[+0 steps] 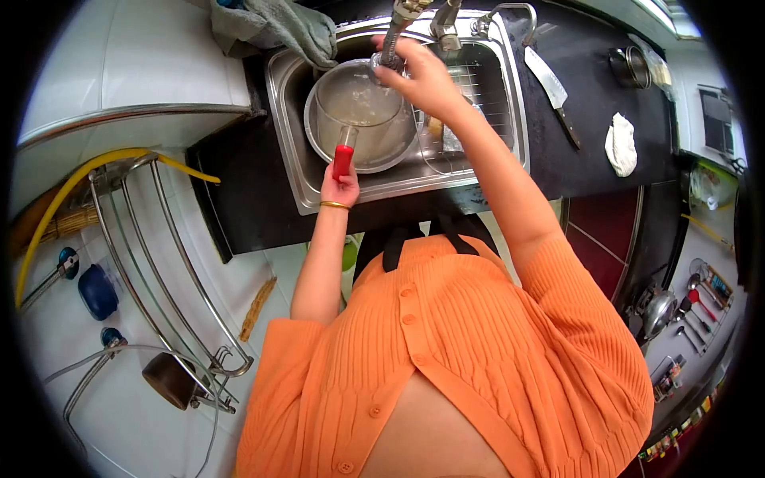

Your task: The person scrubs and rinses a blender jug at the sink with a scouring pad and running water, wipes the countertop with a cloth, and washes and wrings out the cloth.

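My left hand [341, 188] is closed around the red handle of a clear glass saucepan [358, 119]. The saucepan is inside or over a round metal basin [382, 162] in the left sink bowl; cloudy liquid shows through the glass. Above the pan's far rim, my right hand [422, 80] has its thumb and fingers around the end of a flexible faucet spout [390, 54]. Part of that grip is hidden behind the spout.
A wire rack [478, 84] fills the right bowl of the steel sink [277, 103]. A grey towel [279, 28] hangs at the back left. On the dark counter to the right lie a knife [548, 78], a white cloth [621, 146] and a metal cup [629, 67].
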A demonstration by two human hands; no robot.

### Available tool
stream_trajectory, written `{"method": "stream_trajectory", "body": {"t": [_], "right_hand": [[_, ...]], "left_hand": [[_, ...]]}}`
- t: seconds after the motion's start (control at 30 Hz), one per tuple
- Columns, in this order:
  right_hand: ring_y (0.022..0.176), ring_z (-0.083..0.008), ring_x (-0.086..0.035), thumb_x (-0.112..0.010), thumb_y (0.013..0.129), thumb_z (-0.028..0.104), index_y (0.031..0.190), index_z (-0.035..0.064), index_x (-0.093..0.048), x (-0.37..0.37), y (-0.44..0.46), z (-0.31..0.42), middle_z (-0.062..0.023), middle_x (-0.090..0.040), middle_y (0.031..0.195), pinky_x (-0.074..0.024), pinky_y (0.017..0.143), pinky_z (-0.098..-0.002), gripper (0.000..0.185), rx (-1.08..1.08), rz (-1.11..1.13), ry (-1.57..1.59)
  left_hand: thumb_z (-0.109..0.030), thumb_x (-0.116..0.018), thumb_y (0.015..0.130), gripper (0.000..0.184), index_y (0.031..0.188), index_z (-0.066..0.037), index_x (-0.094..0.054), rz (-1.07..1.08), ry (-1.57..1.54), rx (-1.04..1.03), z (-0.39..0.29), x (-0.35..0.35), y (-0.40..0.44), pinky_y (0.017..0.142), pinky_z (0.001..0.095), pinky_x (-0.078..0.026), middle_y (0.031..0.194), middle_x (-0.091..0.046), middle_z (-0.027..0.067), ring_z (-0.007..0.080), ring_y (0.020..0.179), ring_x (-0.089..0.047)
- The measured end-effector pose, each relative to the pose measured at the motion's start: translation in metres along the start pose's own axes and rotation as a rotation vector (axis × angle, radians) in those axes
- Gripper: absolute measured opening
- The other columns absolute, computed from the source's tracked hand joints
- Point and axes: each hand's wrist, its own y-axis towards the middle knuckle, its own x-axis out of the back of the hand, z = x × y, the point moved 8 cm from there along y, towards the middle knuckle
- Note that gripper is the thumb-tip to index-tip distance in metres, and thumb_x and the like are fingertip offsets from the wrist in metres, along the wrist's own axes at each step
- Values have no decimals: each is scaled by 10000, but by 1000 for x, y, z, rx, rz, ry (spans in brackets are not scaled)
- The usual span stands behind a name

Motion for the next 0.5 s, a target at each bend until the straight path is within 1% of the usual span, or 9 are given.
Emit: {"method": "stream_trajectory", "body": {"t": [0.03,0.07,0.1,0.13,0.2,0.23,0.4,0.47,0.5], "right_hand": [[981,-216,-585,-667,829,231,1164,130,-604,-2,5,13,-88,-625,1022,-463,823,-333,356,133,-13,-33],[923,-196,-606,-663,833,209,1144,112,-605,-6,5,14,-85,-633,1001,-479,781,-319,330,96,7,-8],[888,-182,-614,-659,842,206,1143,100,-601,-9,5,16,-81,-635,980,-486,758,-310,325,33,48,89],[853,-168,-621,-655,851,203,1143,87,-598,-15,4,15,-78,-637,958,-493,735,-300,319,-30,91,187],[831,-152,-620,-649,863,206,1145,79,-594,-28,1,11,-74,-635,943,-495,719,-294,314,-92,99,320],[808,-137,-619,-643,874,209,1146,70,-589,-35,-1,7,-69,-633,928,-497,703,-287,310,-154,105,449],[810,-146,-606,-637,884,223,1140,68,-582,-31,3,4,-69,-616,924,-498,723,-294,305,-86,-78,389],[831,-187,-608,-640,878,220,1125,63,-586,-17,6,6,-84,-607,943,-501,746,-307,298,77,-187,156],[876,-220,-606,-642,871,225,1119,64,-590,-12,5,5,-101,-605,984,-502,760,-319,300,89,-186,117]], "left_hand": [[-230,-549,898,271,1003,20,-550,31,-29,53,7,-2,-2,422,193,-484,850,-645,101,182,739,-650],[-224,-563,885,357,1038,92,-502,61,-59,104,14,-4,-5,425,196,-473,849,-640,110,170,734,-647],[-225,-565,885,395,1071,109,-465,81,-117,159,22,-10,-9,426,194,-452,833,-631,104,167,739,-645],[-225,-565,885,395,1071,109,-465,81,-116,158,25,-11,-9,426,194,-452,833,-631,104,167,739,-645],[-241,-526,908,257,999,-11,-598,77,-193,272,37,-12,-13,395,180,-446,860,-632,103,189,769,-661],[-261,-537,905,318,1020,34,-569,83,-170,274,38,-10,-12,393,177,-425,843,-626,111,189,774,-658],[-294,-551,901,417,1045,96,-518,72,-237,319,56,-10,-26,393,178,-399,834,-623,111,171,747,-644],[-304,-556,898,446,1053,112,-504,77,-234,309,58,-8,-32,392,178,-388,831,-622,109,165,736,-638],[-302,-554,899,449,1057,114,-502,103,-236,315,58,-7,-35,391,178,-383,832,-623,108,162,732,-636]]}}
